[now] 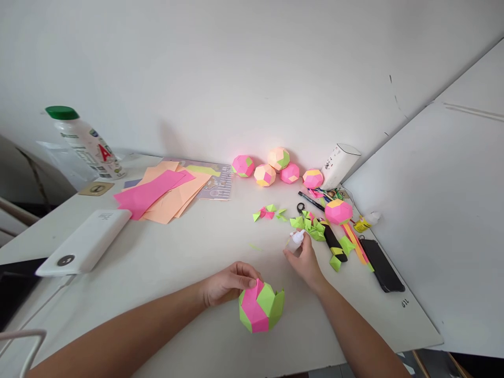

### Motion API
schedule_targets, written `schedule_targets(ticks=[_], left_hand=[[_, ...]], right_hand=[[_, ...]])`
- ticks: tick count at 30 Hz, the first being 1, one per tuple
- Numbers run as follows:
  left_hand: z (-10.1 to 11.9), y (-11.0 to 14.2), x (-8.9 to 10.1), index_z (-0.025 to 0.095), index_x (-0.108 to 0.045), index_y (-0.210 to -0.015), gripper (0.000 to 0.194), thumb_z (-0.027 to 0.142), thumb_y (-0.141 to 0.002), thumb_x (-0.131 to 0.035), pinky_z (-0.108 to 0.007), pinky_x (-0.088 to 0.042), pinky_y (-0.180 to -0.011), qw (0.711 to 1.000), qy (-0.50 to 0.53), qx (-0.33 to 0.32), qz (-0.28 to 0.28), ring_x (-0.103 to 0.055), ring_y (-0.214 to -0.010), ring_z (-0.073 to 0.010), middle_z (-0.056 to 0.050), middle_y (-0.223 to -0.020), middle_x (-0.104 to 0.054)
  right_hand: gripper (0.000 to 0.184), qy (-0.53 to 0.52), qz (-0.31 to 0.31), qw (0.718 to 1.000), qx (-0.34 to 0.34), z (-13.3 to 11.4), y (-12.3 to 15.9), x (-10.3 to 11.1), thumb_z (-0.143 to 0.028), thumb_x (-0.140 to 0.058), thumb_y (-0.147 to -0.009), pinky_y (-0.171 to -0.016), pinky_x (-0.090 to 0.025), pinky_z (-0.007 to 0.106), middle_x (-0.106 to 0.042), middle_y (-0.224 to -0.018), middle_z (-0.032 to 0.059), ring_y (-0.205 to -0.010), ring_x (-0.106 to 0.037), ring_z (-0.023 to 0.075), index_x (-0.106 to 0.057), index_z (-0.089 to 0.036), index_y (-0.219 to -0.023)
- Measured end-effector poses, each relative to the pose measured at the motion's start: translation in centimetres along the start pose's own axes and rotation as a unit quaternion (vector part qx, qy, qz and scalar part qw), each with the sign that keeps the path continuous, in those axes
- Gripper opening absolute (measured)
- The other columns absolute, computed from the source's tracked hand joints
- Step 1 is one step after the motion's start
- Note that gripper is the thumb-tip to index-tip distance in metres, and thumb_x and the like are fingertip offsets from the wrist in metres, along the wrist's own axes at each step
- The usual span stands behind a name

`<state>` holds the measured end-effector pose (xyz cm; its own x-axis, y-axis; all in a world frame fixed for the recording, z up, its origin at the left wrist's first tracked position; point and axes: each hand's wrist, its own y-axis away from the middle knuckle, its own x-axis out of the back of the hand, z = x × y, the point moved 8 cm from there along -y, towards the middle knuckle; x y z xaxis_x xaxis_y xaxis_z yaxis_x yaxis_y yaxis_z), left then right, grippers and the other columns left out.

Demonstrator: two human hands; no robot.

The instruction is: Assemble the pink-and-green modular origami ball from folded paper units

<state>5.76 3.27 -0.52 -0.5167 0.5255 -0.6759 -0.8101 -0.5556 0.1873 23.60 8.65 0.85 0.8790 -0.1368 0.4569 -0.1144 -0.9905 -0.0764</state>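
Ball (258, 311), folded paper, pink and green: we noted it at lower centre of the frame, its upper right edge ragged and unclosed. We judged it light, crisp along the creases, easily dented; best held lightly by the rim. Left hand (225, 284): thumb and fingers pinched the ball's upper left edge, forearm slanting from lower left. Right hand (308, 264): fingers curled round a small bottle (293, 242), right of centre, which we reckoned smooth and squeezable; forearm rose from lower right.
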Motion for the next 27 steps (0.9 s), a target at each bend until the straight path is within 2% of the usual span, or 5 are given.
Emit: schedule_targets(ticks=[6,9,15,19,27], left_hand=[[0.0,0.0,0.0,0.013,-0.073,-0.067,0.014,0.026,-0.065,-0.077,-0.03,-0.043,-0.068,1.0,-0.003,0.002,-0.001,-0.058,-0.07,-0.0177,-0.007,-0.075,-0.068],[0.0,0.0,-0.1,0.013,-0.073,-0.065,0.014,0.027,-0.064,-0.077,-0.03,-0.043,-0.068,1.0,-0.006,0.007,0.003,-0.058,-0.07,-0.0181,-0.007,-0.075,-0.068],[0.0,0.0,-0.2,0.013,-0.073,-0.065,0.015,0.028,-0.063,-0.078,-0.027,-0.039,-0.063,1.0,-0.016,0.016,0.011,-0.051,-0.06,-0.0133,-0.002,-0.059,-0.06],[-0.1,0.1,-0.4,0.013,-0.073,-0.064,0.016,0.029,-0.063,-0.078,-0.027,-0.039,-0.064,0.999,-0.03,0.028,0.011,-0.05,-0.06,-0.0132,-0.002,-0.059,-0.06],[-0.1,0.1,-0.3,0.014,-0.073,-0.062,0.018,0.03,-0.061,-0.08,-0.026,-0.039,-0.06,0.999,-0.032,0.029,0.018,-0.051,-0.058,-0.0126,-0.002,-0.056,-0.061]], right_hand=[[0.039,0.028,0.212,0.923,0.319,-8.3,4.5,5.0,-0.012,-0.054,-0.073,-0.09,-0.044,0.051,-0.056,-0.11,0.0115,-0.109,-0.052,0.0285,-0.054,-0.022,-0.11],[0.021,-0.04,0.106,0.924,0.367,-10.8,6.4,4.1,-0.009,-0.05,-0.078,-0.063,-0.049,0.038,-0.058,-0.072,0.0032,-0.072,-0.058,0.0214,-0.06,-0.024,-0.088],[0.019,-0.12,-0.289,0.95,0.016,-6.9,6.9,-4.3,-0.028,-0.058,-0.083,-0.076,-0.049,0.034,-0.066,-0.093,0.006,-0.086,-0.061,0.0186,-0.063,-0.02,-0.1],[0.023,-0.213,-0.336,0.905,-0.148,-4.5,7.2,-5.3,-0.036,-0.066,-0.078,-0.065,-0.046,0.026,-0.065,-0.079,0.0015,-0.071,-0.06,0.0132,-0.065,-0.018,-0.092],[0.034,-0.249,-0.357,0.877,-0.204,-3.9,7.8,-5.4,-0.031,-0.081,-0.062,-0.061,-0.042,0.023,-0.063,-0.071,-0.0019,-0.064,-0.056,0.0101,-0.067,-0.017,-0.089]])
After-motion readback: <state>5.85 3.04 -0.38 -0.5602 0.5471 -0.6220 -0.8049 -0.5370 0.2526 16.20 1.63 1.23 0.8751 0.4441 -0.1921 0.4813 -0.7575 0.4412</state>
